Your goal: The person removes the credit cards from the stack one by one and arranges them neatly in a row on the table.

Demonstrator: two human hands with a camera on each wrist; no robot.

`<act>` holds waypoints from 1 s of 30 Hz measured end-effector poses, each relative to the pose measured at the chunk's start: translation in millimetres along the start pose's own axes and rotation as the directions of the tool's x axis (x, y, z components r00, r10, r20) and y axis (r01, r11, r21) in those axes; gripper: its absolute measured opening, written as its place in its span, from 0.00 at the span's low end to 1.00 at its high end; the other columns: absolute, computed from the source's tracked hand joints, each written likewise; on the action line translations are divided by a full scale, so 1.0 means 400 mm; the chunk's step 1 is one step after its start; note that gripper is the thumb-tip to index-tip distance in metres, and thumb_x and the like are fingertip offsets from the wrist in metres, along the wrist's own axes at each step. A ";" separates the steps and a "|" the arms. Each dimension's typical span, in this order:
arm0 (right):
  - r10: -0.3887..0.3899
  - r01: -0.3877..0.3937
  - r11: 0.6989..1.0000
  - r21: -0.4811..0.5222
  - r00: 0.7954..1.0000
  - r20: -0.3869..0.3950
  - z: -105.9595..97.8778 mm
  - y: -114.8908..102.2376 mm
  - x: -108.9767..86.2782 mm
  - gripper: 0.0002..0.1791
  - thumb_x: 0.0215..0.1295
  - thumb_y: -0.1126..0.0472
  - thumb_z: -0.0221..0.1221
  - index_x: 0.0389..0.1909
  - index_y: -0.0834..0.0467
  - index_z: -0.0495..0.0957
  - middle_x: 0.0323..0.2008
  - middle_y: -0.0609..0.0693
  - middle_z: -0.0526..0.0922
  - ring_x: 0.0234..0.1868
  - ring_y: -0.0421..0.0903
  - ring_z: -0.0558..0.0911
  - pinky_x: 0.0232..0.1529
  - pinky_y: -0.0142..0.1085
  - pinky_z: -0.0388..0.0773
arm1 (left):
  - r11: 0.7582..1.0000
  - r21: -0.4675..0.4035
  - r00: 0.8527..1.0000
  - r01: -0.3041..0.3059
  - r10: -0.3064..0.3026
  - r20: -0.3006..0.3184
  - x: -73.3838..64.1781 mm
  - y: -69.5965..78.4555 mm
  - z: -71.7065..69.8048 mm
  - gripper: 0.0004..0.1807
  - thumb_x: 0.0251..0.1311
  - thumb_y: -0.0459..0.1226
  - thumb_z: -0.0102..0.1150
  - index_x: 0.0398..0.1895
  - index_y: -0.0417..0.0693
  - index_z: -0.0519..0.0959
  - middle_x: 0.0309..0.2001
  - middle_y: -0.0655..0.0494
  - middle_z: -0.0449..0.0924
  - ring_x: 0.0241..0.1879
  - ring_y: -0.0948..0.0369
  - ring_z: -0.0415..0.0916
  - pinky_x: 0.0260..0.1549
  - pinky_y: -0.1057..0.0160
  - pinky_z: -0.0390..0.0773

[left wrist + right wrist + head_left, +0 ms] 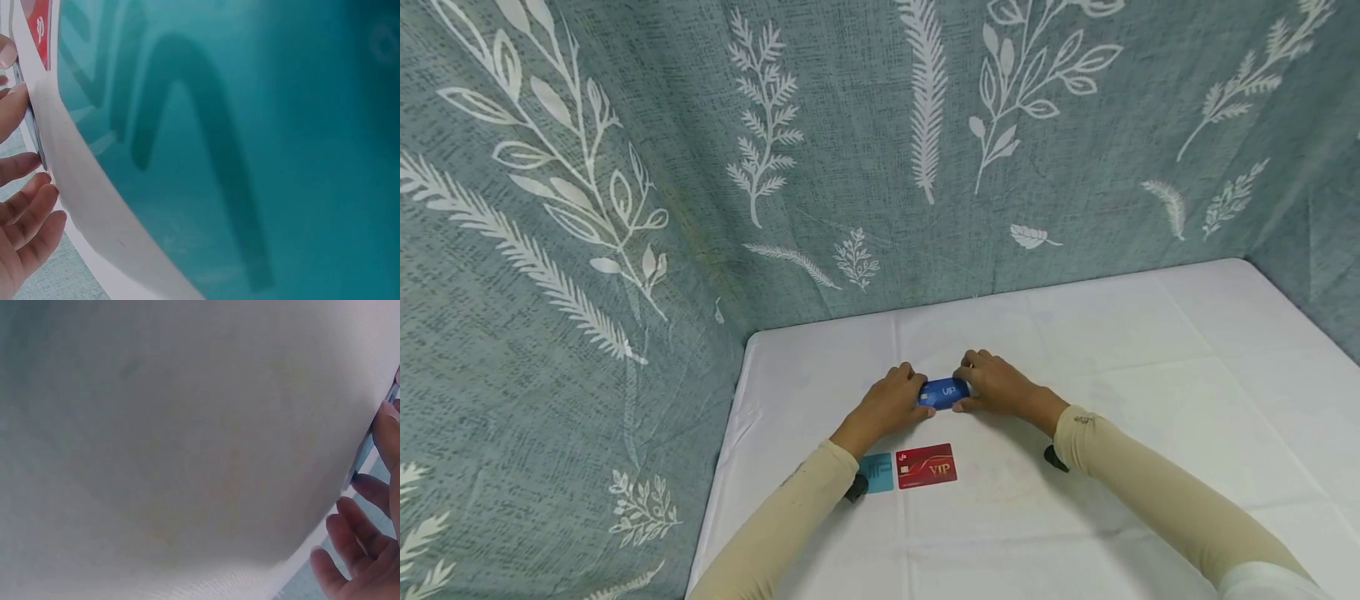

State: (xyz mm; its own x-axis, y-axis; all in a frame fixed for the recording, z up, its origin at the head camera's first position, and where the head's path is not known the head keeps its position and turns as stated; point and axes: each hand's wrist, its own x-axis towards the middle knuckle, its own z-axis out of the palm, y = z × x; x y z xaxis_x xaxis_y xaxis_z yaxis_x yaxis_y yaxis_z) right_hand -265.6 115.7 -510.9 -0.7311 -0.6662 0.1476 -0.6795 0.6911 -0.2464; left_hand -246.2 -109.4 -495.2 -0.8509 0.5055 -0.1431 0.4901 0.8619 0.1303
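Note:
Both hands are at a blue card (945, 393) printed with "VIP", near the back part of the white table. My left hand (891, 400) pinches its left end between thumb and fingers, and my right hand (996, 385) grips the right end the same way. From either wrist view the card shows only as a thin edge between thumb and index finger, the other fingers spread beside it. Closer to me lies a red "VIP" card (927, 465) on the cloth. To its left is a teal card (882, 472), partly hidden by the left wrist; it fills much of the left wrist view.
A white cloth covers the table (1120, 375). Teal curtains (865, 150) with white leaf patterns hang behind it and along its left and right sides. Small black devices (856, 487) sit under both wrists, close to the tabletop.

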 end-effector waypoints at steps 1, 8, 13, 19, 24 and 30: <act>-0.003 0.003 1.000 -0.001 1.000 0.000 0.000 0.000 0.000 0.29 0.58 0.46 0.71 0.51 0.64 0.82 0.47 0.57 0.79 0.45 0.51 0.79 0.46 0.44 0.79 | 1.000 -0.004 1.000 0.001 -0.001 0.001 0.000 0.001 0.000 0.33 0.66 0.54 0.61 0.66 0.43 0.73 0.55 0.47 0.73 0.50 0.57 0.72 0.54 0.56 0.79; -0.020 0.020 1.000 -0.014 1.000 -0.007 0.001 0.000 -0.001 0.28 0.58 0.46 0.71 0.50 0.64 0.81 0.47 0.58 0.79 0.45 0.52 0.79 0.46 0.45 0.79 | 1.000 -0.005 1.000 0.003 -0.003 0.001 -0.001 0.000 0.001 0.31 0.67 0.53 0.61 0.66 0.43 0.73 0.55 0.47 0.73 0.51 0.57 0.72 0.55 0.56 0.79; -0.019 0.019 1.000 -0.013 1.000 0.002 0.004 0.002 0.001 0.28 0.59 0.46 0.71 0.51 0.64 0.81 0.47 0.57 0.78 0.46 0.51 0.79 0.46 0.45 0.79 | 1.000 0.006 1.000 -0.004 0.004 -0.009 -0.001 -0.001 0.001 0.31 0.67 0.53 0.61 0.65 0.44 0.73 0.55 0.48 0.73 0.51 0.57 0.72 0.55 0.57 0.79; -0.022 0.023 0.999 -0.025 1.000 0.010 0.004 0.004 0.003 0.29 0.58 0.45 0.71 0.51 0.64 0.80 0.46 0.56 0.78 0.45 0.50 0.78 0.47 0.45 0.79 | 1.000 0.003 1.000 -0.002 0.002 -0.004 0.001 -0.001 0.002 0.31 0.67 0.53 0.61 0.65 0.43 0.73 0.55 0.48 0.73 0.51 0.57 0.72 0.56 0.57 0.78; -0.030 0.031 0.999 -0.036 0.999 0.012 0.002 0.005 0.004 0.30 0.58 0.45 0.71 0.51 0.64 0.79 0.46 0.56 0.79 0.45 0.50 0.79 0.49 0.44 0.80 | 1.000 -0.006 1.000 -0.008 0.008 -0.008 0.003 0.000 0.002 0.31 0.66 0.53 0.62 0.65 0.42 0.73 0.54 0.48 0.74 0.50 0.58 0.72 0.56 0.57 0.79; -0.024 0.024 0.999 -0.031 1.000 0.019 -0.002 0.000 0.005 0.31 0.58 0.45 0.71 0.52 0.65 0.79 0.46 0.57 0.80 0.46 0.50 0.79 0.50 0.44 0.80 | 1.000 -0.010 1.000 -0.003 0.003 -0.010 0.005 0.003 0.001 0.32 0.66 0.52 0.62 0.65 0.42 0.73 0.55 0.48 0.75 0.51 0.57 0.73 0.56 0.57 0.79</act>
State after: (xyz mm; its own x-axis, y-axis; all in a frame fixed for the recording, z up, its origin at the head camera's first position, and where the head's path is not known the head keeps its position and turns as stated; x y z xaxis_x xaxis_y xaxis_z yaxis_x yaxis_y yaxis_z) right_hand -267.3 114.7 -509.7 -0.7133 -0.6878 0.1348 -0.6987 0.6830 -0.2129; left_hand -247.2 -107.6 -495.7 -0.8512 0.5075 -0.1334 0.4907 0.8600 0.1402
